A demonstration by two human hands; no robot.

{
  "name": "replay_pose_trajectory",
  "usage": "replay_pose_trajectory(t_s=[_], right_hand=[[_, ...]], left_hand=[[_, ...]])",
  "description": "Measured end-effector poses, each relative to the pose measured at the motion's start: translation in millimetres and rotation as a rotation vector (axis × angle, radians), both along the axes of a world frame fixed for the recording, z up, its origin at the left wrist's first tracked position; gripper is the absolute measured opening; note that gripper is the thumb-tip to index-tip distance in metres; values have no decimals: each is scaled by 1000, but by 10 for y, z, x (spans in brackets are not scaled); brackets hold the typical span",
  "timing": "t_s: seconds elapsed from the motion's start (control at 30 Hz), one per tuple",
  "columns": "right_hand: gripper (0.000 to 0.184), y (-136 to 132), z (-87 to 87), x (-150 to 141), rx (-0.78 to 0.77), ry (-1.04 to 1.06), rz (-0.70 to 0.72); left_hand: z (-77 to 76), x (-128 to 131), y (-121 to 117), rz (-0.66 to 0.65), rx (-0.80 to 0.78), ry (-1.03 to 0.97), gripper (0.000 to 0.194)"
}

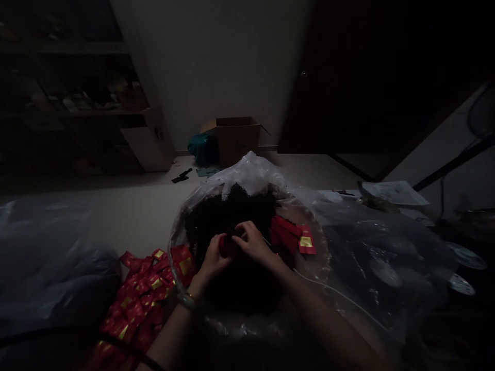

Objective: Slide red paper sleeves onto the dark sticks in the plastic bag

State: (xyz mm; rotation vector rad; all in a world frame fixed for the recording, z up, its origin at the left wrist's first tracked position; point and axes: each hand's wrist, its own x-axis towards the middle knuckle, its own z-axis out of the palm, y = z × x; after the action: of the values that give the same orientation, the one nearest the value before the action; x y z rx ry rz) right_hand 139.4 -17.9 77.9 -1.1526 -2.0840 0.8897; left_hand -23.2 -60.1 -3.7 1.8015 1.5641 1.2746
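Both my hands meet over a big clear plastic bag [247,170] filled with dark loose material [228,211]. My left hand [214,257], with a pale bangle on its wrist, holds a small red packet [227,245] from the left. My right hand [251,241] pinches the same packet from the right, fingers curled. A stack of red packets with gold labels [294,234] lies inside the bag just right of my hands. A pile of several more red packets [143,293] spreads to the left of the bag.
A cardboard box [235,136] and a teal cloth [203,148] stand on the floor by the far wall. Shelves [77,103] fill the back left. More plastic bags lie at left [50,268] and right [382,247]. The room is dim.
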Motion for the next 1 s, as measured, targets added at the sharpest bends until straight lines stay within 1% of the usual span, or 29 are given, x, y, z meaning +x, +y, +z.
replay_pose_trajectory(t_s=[0.03, 0.07, 0.1, 0.13, 0.2, 0.23, 0.3, 0.37, 0.43, 0.5, 0.6, 0.67, 0.73, 0.8, 0.83, 0.9, 1.0], right_hand=[[20, 9, -8, 0, -18, 24, -23], [29, 12, -6, -5, -43, 32, -15], [34, 12, 6, -13, -71, 27, 19], [36, 9, 26, -22, -96, 13, 61], [33, 2, 81, -36, -114, -34, 118], [30, 0, 111, -38, -104, -63, 123], [26, 5, 167, -29, -61, -123, 101], [21, 21, 213, 2, -21, -149, 54], [19, 46, 250, 46, -13, -123, -9], [21, 71, 275, 86, -39, -67, -62], [22, 88, 277, 95, -58, -1, -101], [26, 76, 254, 57, -27, -17, -82], [30, 51, 228, -1, -6, -90, -13], [23, 26, 220, -52, -12, -165, 41], [19, 17, 226, -68, -18, -186, 47], [17, 12, 256, -73, -24, -184, 21], [18, 33, 323, -27, -29, -94, -32]], left_hand=[[12, 3, 4, -8, 13, 5, 53], [24, 9, 7, -13, 25, 12, 50], [38, 19, 9, -16, 37, 24, 47], [52, 34, 12, -18, 50, 40, 44], [79, 74, 17, -22, 81, 76, 38], [91, 99, 21, -21, 93, 87, 36], [107, 151, 29, -10, 91, 87, 34], [107, 196, 35, 21, 57, 67, 33], [87, 224, 35, 62, 27, 44, 35], [50, 232, 29, 112, 20, 17, 38], [-13, 223, 17, 182, 13, -18, 44], [-45, 218, 11, 221, -2, -23, 47], [-63, 220, 6, 238, -15, -20, 48], [-69, 228, 1, 242, -24, -9, 49], [-70, 233, -2, 245, -25, -2, 50], [-64, 240, -9, 263, -32, 11, 50], [-42, 240, -21, 300, -66, 8, 52]])
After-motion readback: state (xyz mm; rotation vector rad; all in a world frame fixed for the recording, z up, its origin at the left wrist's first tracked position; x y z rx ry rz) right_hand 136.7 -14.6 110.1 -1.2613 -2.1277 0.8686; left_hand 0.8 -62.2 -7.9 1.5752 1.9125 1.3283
